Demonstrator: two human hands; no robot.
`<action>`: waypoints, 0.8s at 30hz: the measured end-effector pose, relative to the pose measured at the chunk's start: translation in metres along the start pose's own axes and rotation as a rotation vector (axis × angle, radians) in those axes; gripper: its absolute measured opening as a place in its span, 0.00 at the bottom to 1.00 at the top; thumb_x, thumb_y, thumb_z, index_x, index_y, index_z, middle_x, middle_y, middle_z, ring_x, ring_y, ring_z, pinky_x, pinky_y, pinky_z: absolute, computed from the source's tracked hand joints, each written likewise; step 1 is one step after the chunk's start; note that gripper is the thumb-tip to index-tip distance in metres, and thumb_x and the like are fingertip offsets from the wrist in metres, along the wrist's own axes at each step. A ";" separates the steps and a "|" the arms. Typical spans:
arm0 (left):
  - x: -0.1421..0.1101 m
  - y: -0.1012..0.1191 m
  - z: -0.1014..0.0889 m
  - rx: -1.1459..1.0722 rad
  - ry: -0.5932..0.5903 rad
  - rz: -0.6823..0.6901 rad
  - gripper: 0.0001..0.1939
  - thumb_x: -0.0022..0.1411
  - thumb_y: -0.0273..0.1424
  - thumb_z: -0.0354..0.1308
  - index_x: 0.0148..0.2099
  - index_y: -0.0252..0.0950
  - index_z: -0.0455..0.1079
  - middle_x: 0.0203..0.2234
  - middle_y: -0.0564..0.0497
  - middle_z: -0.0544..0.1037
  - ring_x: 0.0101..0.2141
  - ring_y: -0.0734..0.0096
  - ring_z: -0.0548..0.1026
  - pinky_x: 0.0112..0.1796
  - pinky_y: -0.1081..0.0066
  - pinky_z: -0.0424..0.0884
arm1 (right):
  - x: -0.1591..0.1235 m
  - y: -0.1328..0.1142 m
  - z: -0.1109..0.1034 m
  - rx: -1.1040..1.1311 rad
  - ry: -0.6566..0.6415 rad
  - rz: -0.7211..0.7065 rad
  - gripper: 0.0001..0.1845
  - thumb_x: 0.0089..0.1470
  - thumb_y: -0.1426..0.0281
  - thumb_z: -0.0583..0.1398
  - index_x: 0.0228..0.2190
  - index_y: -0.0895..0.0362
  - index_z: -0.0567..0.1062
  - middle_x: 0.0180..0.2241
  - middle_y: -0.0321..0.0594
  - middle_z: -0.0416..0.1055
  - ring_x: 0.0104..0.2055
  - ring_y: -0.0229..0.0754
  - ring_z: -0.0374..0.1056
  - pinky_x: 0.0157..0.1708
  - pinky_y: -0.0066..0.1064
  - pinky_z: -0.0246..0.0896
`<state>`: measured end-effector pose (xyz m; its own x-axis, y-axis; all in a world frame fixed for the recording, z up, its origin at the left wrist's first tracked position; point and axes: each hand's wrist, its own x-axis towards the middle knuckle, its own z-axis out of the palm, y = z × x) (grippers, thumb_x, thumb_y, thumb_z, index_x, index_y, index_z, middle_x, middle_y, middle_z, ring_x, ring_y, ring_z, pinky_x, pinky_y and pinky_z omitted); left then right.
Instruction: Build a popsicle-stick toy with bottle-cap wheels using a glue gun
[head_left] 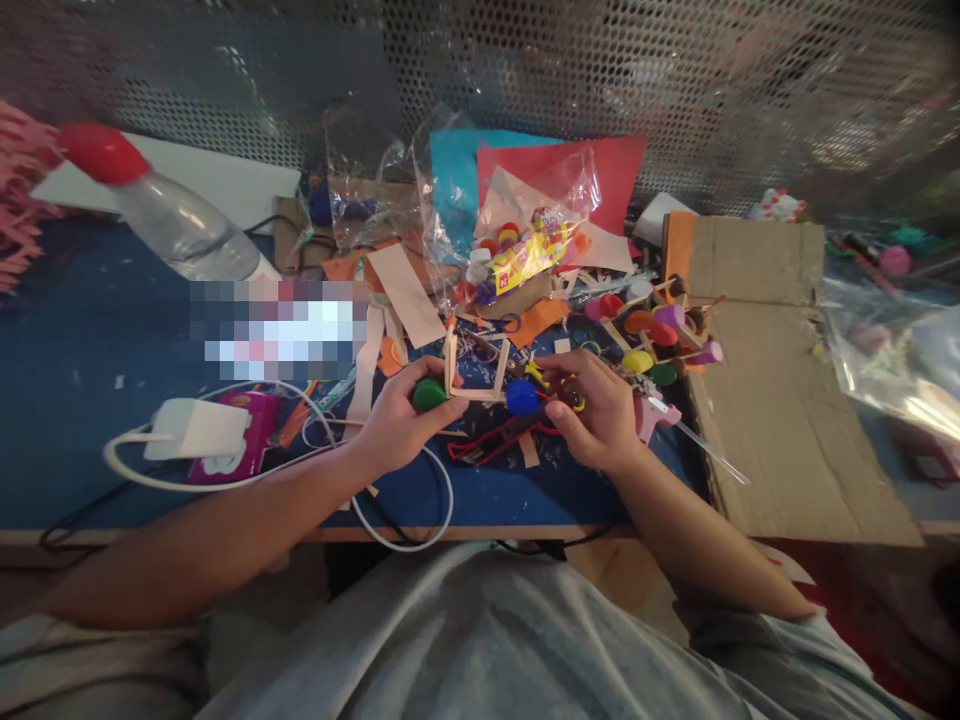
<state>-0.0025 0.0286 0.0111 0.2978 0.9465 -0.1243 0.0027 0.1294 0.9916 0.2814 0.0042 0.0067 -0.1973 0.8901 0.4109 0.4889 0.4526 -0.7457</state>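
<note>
My left hand [397, 420] is closed on a small frame of wooden sticks [474, 375], pinching it by a green bottle cap [429, 393] fixed to its left end. My right hand [596, 412] is closed on the right end, its fingers beside a blue bottle cap [523, 398] on the same frame. The frame is held just above the blue tabletop [97, 370]. A red wire loop [487, 445] lies under it.
A pile of stick-and-cap models [660, 335] lies right of my hands, a cardboard sheet [765, 380] beyond. Plastic bags with caps [517, 250], coloured paper [562, 170], a red-capped bottle [165, 210], a white charger with cable [195, 430] and a purple box [247, 440] crowd the table.
</note>
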 end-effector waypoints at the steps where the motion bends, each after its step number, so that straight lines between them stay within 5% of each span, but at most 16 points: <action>1: 0.000 0.000 0.000 0.002 0.000 0.000 0.23 0.58 0.45 0.80 0.42 0.38 0.74 0.36 0.52 0.77 0.34 0.70 0.75 0.38 0.70 0.77 | -0.001 0.000 0.000 -0.016 0.014 -0.010 0.26 0.69 0.45 0.64 0.56 0.49 0.81 0.43 0.49 0.81 0.42 0.54 0.78 0.39 0.46 0.78; 14: -0.003 0.003 -0.003 0.059 0.007 -0.013 0.21 0.56 0.40 0.81 0.43 0.38 0.75 0.37 0.51 0.79 0.34 0.70 0.73 0.38 0.70 0.73 | -0.005 -0.003 0.004 -0.011 0.063 -0.184 0.15 0.69 0.61 0.66 0.55 0.47 0.81 0.40 0.47 0.83 0.37 0.51 0.79 0.32 0.43 0.77; 24: 0.006 -0.014 -0.003 0.129 0.042 0.226 0.19 0.61 0.42 0.75 0.42 0.38 0.72 0.35 0.53 0.75 0.35 0.70 0.72 0.39 0.69 0.70 | -0.007 -0.001 0.013 -0.066 0.157 -0.266 0.11 0.72 0.59 0.65 0.47 0.52 0.83 0.34 0.42 0.80 0.31 0.43 0.73 0.29 0.37 0.68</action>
<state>-0.0033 0.0329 -0.0034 0.2648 0.9589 0.1018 0.0634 -0.1226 0.9904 0.2714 -0.0018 -0.0015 -0.1944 0.7196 0.6666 0.4931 0.6591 -0.5678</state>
